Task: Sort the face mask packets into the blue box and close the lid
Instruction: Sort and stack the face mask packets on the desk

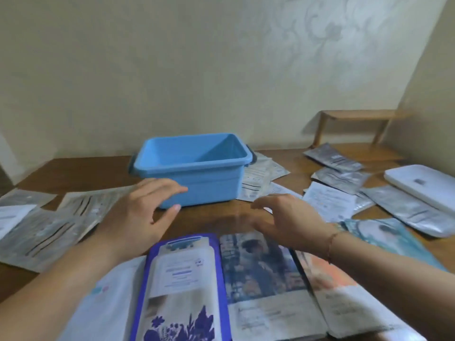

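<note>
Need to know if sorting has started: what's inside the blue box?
The blue box looks empty: its far and side inner walls are bare and no packets show. Its near wall hides the bottom at the front, so a flat packet there can't be ruled out.

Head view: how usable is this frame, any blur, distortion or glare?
Head view: soft, dim indoor light with no harsh glare; the right hand is smeared by motion blur, the left hand less so; print on the face mask packets is unreadable; wide-angle distortion tilts the wall; the blue box stays fairly crisp.
</note>
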`<state>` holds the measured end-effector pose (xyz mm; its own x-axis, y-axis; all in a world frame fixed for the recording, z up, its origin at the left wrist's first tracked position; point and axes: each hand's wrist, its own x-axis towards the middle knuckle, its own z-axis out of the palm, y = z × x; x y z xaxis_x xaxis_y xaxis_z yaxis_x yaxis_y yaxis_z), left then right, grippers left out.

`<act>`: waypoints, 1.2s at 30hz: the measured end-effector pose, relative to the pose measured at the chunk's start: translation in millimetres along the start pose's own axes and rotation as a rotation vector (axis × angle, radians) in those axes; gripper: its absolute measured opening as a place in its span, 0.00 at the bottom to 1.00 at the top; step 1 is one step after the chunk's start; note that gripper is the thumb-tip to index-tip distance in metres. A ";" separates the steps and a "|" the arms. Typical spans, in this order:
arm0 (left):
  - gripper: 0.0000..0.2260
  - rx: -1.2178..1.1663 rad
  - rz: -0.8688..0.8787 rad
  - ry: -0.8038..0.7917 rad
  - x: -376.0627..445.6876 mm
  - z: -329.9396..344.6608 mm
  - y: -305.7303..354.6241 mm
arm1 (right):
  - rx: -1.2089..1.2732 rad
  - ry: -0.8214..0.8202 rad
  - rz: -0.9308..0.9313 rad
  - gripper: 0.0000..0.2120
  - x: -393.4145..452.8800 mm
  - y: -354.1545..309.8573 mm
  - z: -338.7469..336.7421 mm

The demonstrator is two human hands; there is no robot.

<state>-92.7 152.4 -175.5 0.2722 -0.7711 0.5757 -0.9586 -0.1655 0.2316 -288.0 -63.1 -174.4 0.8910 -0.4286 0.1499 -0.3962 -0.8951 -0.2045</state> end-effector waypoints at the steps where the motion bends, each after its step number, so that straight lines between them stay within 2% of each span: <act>1: 0.19 -0.019 0.029 -0.074 11.7 10.6 11.0 | -0.012 -0.009 0.070 0.18 3.0 23.6 -3.7; 5: 0.22 0.007 0.092 -0.364 61.4 63.0 53.0 | 0.010 -0.019 0.239 0.17 13.6 98.6 -11.3; 8: 0.20 0.103 0.098 -0.571 98.7 99.2 85.4 | -0.010 -0.031 0.218 0.17 32.9 122.0 -4.5; 11: 0.18 0.155 0.092 -0.723 121.2 123.9 105.5 | -0.006 -0.114 0.164 0.17 59.7 129.1 7.1; 15: 0.16 0.201 0.061 -0.858 129.0 139.8 111.3 | 0.021 -0.098 0.221 0.11 90.0 130.9 12.7; 18: 0.19 0.158 0.033 -0.892 126.6 141.3 110.8 | 0.086 -0.117 0.325 0.11 108.4 135.3 18.6; 21: 0.21 0.136 0.029 -0.895 123.8 139.5 111.6 | 0.147 -0.147 0.375 0.06 118.4 140.3 20.7; 25: 0.24 0.078 0.000 -0.851 121.6 139.9 111.2 | 0.247 -0.134 0.376 0.07 119.4 151.5 13.2; 30: 0.19 -0.248 -0.195 -0.587 126.2 143.4 111.0 | 0.543 0.060 0.456 0.09 98.9 170.4 -3.0; 33: 0.13 -0.559 -0.478 -0.386 134.9 149.8 116.6 | 0.737 0.105 0.495 0.10 85.4 175.1 -6.8; 36: 0.16 -1.113 -0.924 -0.378 144.6 154.0 123.9 | 0.835 0.163 0.487 0.09 80.8 173.2 -14.0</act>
<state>-184.9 -74.3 -184.3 0.5279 -0.7965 -0.2948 0.1355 -0.2637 0.9550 -287.8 -254.5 -184.1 0.6055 -0.7957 -0.0137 -0.3720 -0.2679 -0.8887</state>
